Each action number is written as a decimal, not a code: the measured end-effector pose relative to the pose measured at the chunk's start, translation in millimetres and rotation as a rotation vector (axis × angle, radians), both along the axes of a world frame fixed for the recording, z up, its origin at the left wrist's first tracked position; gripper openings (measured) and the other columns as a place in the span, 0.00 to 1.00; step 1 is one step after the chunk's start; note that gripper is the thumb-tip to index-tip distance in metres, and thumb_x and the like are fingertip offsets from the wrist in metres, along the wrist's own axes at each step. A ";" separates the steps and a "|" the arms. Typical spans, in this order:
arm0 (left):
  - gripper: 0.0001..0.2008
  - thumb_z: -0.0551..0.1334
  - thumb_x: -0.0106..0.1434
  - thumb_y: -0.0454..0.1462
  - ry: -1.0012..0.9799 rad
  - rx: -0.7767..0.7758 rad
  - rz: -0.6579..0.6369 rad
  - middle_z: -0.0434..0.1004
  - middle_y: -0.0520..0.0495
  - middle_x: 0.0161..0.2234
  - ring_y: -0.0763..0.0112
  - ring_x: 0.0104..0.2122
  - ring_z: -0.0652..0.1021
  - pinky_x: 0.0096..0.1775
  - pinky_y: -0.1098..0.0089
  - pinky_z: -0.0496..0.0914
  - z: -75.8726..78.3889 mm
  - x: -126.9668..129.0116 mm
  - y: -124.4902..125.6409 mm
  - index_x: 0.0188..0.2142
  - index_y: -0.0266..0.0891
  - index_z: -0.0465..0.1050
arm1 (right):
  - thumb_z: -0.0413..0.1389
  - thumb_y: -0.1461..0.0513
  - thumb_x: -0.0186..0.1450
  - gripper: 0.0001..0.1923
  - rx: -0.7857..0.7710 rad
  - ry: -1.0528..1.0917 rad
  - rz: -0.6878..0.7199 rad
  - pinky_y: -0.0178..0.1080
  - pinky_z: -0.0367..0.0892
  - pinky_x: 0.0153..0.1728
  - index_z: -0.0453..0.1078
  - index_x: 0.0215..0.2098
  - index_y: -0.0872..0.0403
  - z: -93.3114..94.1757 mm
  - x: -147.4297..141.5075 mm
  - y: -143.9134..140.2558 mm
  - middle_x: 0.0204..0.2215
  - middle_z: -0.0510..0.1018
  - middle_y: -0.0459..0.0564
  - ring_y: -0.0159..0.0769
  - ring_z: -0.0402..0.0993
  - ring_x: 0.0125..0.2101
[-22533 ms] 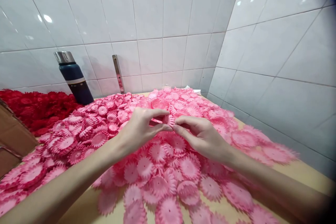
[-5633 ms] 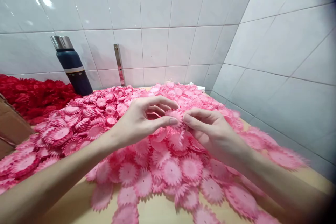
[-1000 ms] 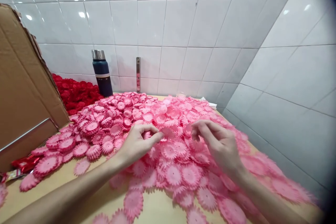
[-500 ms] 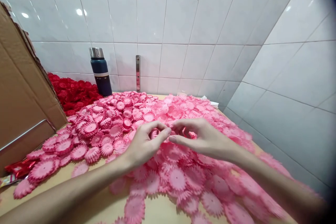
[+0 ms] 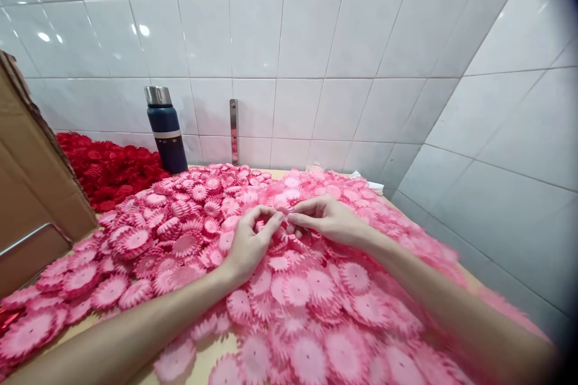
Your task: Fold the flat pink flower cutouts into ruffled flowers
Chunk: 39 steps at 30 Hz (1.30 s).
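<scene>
Above a heap of pink, frilly-edged artificial flower pieces (image 5: pixel 295 289), my left hand (image 5: pixel 250 240) and my right hand (image 5: pixel 327 219) meet almost fingertip to fingertip. Thumb and forefinger are pinched together on each. A small bit of a pink flower piece (image 5: pixel 283 220) shows between the two pinches, mostly covered by the fingers and blending with the heap behind. The surrounding flower pieces are round discs, paler in the middle, with a dark dot at the centre of several. Some lie in nested stacks.
A dark blue bottle (image 5: pixel 166 135) with a steel cap stands at the back left, beside a pile of red flower pieces (image 5: pixel 112 168). A cardboard box (image 5: pixel 34 192) borders the left side. White tiled walls (image 5: pixel 257 30) rise behind and to the right; a metal strip (image 5: pixel 233 132) is fixed there.
The fingers of my right hand have curled in closer, and both hands sit slightly further left in view. The camera view has shifted a little; the bottle and box appear lower and further left.
</scene>
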<state>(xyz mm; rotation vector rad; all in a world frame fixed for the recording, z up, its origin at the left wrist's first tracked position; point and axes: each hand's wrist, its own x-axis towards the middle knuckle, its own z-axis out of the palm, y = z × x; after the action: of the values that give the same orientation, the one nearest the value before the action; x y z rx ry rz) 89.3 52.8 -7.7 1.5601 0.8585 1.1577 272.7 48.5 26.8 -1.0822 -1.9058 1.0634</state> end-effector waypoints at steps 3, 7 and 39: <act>0.10 0.62 0.62 0.42 0.011 0.049 0.024 0.71 0.50 0.30 0.73 0.28 0.70 0.30 0.73 0.64 -2.4 0.5 -2.7 0.33 0.37 0.70 | 0.60 0.53 0.61 0.14 0.004 -0.004 -0.034 0.35 0.61 0.24 0.78 0.32 0.57 2.0 1.4 -0.7 0.24 0.77 0.49 0.30 0.68 0.24; 0.09 0.61 0.63 0.41 -0.008 0.117 0.061 0.72 0.50 0.31 0.72 0.32 0.71 0.35 0.72 0.65 -4.2 1.8 -3.9 0.31 0.38 0.70 | 0.63 0.56 0.58 0.10 0.019 -0.001 0.001 0.35 0.65 0.27 0.79 0.33 0.55 10.4 1.1 -3.9 0.28 0.80 0.49 0.33 0.72 0.28; 0.07 0.61 0.64 0.39 0.020 0.280 0.120 0.75 0.50 0.27 0.74 0.27 0.70 0.27 0.73 0.63 -10.7 0.2 -7.9 0.32 0.38 0.74 | 0.57 0.55 0.63 0.12 0.043 -0.246 0.009 0.37 0.66 0.31 0.77 0.35 0.54 26.4 -2.9 -13.9 0.32 0.80 0.50 0.37 0.73 0.32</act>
<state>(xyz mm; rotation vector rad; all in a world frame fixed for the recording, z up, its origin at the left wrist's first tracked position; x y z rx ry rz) 89.5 44.8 -18.4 1.7677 0.8401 1.3983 269.8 34.6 53.2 -1.2277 -2.1164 0.9241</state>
